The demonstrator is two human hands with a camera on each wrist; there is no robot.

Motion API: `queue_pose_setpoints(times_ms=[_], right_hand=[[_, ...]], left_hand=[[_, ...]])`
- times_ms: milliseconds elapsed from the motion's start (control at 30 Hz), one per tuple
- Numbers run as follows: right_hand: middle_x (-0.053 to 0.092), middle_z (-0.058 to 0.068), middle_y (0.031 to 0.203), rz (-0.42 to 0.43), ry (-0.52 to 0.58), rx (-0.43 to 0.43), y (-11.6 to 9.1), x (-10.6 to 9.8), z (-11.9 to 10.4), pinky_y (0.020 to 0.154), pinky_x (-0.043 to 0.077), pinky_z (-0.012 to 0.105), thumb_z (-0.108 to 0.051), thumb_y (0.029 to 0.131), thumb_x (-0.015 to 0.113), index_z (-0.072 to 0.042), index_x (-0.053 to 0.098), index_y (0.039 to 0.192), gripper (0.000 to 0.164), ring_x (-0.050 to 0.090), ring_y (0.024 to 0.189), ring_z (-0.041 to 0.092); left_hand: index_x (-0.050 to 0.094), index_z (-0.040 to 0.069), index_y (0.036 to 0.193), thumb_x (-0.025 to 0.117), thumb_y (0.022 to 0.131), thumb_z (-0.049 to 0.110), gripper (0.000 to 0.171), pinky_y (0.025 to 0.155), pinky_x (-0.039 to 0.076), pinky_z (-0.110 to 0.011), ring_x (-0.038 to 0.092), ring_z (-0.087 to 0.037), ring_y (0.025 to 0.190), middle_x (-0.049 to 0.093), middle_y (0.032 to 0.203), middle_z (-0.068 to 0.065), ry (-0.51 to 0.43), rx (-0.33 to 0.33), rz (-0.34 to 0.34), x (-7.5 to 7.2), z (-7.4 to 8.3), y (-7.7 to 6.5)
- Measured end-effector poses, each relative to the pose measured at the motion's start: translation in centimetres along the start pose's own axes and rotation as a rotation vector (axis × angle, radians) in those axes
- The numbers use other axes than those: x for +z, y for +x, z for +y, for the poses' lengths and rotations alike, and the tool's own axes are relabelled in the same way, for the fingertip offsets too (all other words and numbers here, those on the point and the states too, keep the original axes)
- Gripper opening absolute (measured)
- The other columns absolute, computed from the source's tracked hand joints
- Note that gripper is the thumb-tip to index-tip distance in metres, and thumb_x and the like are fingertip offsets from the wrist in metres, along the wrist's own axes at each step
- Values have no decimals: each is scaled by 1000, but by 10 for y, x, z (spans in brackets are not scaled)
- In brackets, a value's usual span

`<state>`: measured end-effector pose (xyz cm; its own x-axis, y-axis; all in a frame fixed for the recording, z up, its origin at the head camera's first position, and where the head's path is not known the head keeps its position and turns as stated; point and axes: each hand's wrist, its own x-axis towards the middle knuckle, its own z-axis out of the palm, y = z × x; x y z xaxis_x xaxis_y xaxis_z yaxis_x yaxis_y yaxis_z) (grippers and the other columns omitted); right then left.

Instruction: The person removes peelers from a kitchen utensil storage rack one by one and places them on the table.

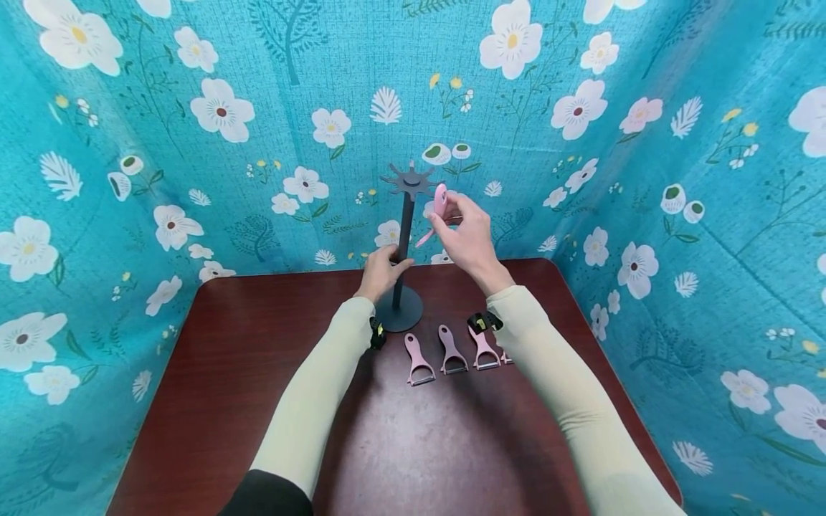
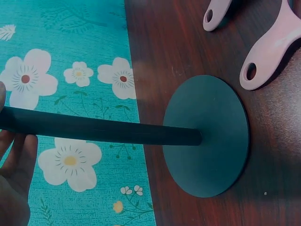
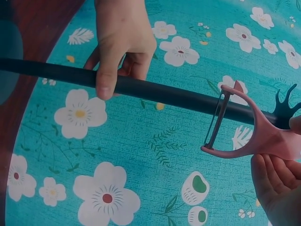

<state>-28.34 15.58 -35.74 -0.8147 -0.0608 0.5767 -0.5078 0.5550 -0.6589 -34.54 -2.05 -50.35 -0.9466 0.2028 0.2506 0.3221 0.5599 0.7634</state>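
A dark utensil stand [image 1: 405,226] rises from a round base [image 2: 207,169] near the table's back edge, topped by a ring of hooks [image 1: 411,180]. Around the middle of its pole my left hand [image 1: 378,274] holds on, thumb in front and fingers behind in the right wrist view. My right hand [image 1: 471,236] pinches a pink peeler [image 3: 273,136] by its handle. That peeler is just right of the hooks, handle end up and blade end low. In the right wrist view its blade overlaps the pole; whether they touch I cannot tell.
On the dark red table [image 1: 258,373], a pink peeler [image 1: 415,351], a mauve peeler [image 1: 450,347] and another pink peeler [image 1: 482,350] lie in a row. One more peeler [image 1: 507,357] is mostly hidden by my right sleeve. A flowered teal curtain [image 1: 271,129] hangs close behind.
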Motion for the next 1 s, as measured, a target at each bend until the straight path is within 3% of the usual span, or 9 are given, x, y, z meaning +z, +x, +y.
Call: queue_pose_setpoints(times_ms=[433,800,1000], right_hand=[[60,5,91,10,-52,47,-14,-1,20,79,50,30,-25,90,67,-4,61,109,29,59,84,16],[60,7,94,-74,-117,170,-32,9,47,77,50,33,-26,90,65,-3,60,115,34,58,85,18],[61,5,89,-116,-166,191,-46,20,64,74,48,32,-27,89,66,-5,62,104,27,58,80,17]], left_hand=[[61,16,92,65,91,34,18,75,49,-37,60,-15,92,64,88,3,-67,50,-76,-11,-2,3],[60,19,95,62,93,32,14,80,49,-41,61,-18,100,66,92,5,-98,25,-154,-15,-4,3],[62,18,100,61,94,29,14,83,48,-43,60,-20,103,66,96,2,-130,-4,-178,-17,-2,2]])
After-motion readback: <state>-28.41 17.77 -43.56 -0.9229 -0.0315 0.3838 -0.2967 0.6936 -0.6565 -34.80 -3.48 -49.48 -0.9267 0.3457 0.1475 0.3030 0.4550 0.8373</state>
